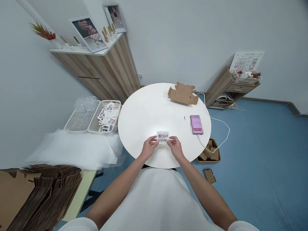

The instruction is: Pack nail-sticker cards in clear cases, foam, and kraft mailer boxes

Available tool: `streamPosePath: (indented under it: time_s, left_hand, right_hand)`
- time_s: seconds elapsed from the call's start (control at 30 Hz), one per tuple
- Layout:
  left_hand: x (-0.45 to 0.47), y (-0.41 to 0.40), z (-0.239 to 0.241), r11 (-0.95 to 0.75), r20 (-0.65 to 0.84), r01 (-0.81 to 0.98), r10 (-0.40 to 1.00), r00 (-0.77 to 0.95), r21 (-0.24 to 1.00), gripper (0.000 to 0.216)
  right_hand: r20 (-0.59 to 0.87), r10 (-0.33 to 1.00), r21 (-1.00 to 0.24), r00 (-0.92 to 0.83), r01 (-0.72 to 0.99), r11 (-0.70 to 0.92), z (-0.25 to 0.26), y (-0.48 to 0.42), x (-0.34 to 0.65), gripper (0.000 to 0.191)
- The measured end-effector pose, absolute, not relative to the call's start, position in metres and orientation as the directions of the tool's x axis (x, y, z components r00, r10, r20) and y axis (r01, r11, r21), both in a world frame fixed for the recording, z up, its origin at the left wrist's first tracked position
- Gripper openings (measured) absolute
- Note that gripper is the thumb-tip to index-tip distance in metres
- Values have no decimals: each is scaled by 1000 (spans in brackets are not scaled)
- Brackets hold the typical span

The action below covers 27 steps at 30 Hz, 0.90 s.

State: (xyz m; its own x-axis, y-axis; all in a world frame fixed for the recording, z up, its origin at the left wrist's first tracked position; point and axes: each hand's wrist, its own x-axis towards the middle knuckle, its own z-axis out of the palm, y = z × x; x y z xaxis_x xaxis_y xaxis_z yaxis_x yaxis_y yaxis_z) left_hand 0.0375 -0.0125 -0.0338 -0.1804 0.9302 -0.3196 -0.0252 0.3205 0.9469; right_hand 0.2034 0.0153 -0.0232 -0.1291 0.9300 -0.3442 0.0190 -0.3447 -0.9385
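Between my two hands is a small clear plastic case [163,137] with two rows of press-on nails showing inside. It is near the front edge of the round white table [141,112]. My left hand [149,147] pinches the case's left side between thumb and fingers. On the opposite side, my right hand [175,147] grips the right edge in the same way. The case looks closed, and whether it touches the tabletop I cannot tell.
An unfolded brown cardboard box [183,93] lies at the table's back right. A phone [196,124] with a white cable [223,123] rests nearer. At left stand a basket of printed cards [107,117], white foam sheets [79,149] and stacked cardboard [45,195]. A carton [209,152] sits on the floor.
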Motion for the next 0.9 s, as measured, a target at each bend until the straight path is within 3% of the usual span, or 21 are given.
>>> streamPosePath:
  time_s: [0.43, 0.63, 0.9]
  left_hand:
    - [15, -28, -40, 280, -271, -35, 882, -385, 959, 39]
    - [-37, -41, -47, 306, -268, 12, 850, -454, 952, 41]
    - [-122, -30, -62, 324, -319, -90, 776, -545, 942, 47]
  right_hand:
    - [-284, 938, -953, -197, 162, -254, -33, 18, 160, 32]
    - [-324, 910, -933, -260, 245, -262, -46, 27, 105, 30]
    - [-367, 871, -906, -326, 339, -255, -64, 53, 7, 34]
